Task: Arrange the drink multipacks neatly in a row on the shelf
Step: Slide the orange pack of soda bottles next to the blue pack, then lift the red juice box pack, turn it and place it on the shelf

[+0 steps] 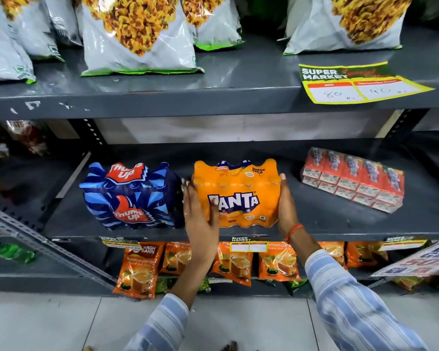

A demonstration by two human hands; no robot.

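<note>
Grey shelf [327, 214]: Fanta multipack [236, 193], Thums Up multipack [129, 196].

A shop aisle is shown, most likely a supermarket. Grey metal shelving [162, 97] is stocked with rows of packaged goods: snack bags [137, 39] above, drink multipacks [238, 196] in the middle and tea pouches [137, 269] below. Price labels printed "SUPER MARKET" [360, 82] are fixed to the shelf edges.
</note>
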